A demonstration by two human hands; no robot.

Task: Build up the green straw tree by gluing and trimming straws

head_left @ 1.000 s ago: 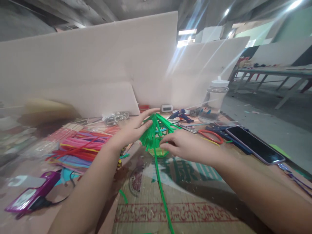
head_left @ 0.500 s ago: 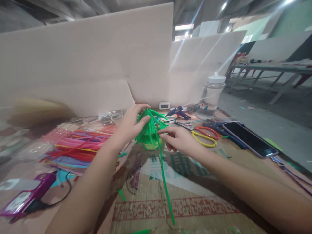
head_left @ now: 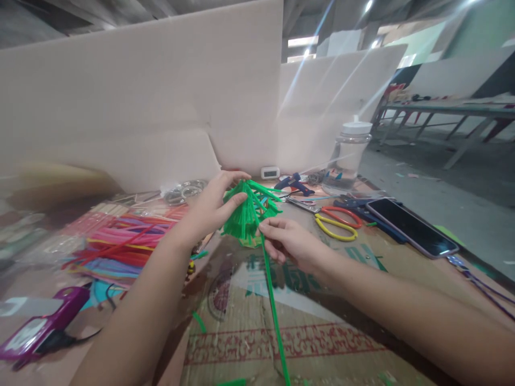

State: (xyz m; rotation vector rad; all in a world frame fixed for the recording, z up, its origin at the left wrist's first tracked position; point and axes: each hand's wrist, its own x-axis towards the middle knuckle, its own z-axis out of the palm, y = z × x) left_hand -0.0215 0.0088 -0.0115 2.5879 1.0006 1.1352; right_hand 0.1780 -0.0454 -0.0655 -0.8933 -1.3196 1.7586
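Note:
A cone-shaped green craft piece [head_left: 242, 217], built of many pipe cleaners, stands at the middle of the cardboard. My left hand [head_left: 223, 202] grips its top and left side, thumb in front and fingers curled behind the tip. One long green pipe cleaner [head_left: 272, 300] runs from the cone down toward the front edge. My right hand [head_left: 284, 237] pinches that strand between thumb and index finger, close to the cone's lower right side. Loose strands stick out at the cone's upper right.
Scissors [head_left: 336, 228] with red and yellow handles, a blue glue gun [head_left: 295, 185], a phone [head_left: 412, 228] and a water bottle [head_left: 350, 155] lie or stand to the right. Colourful pipe cleaners [head_left: 124, 241] and a purple device [head_left: 48, 327] occupy the left. White boards [head_left: 161, 96] rise behind.
My right hand has moved slightly down, and its pointing index finger has closed with the thumb on the long strand. The left hand keeps its place on the cone.

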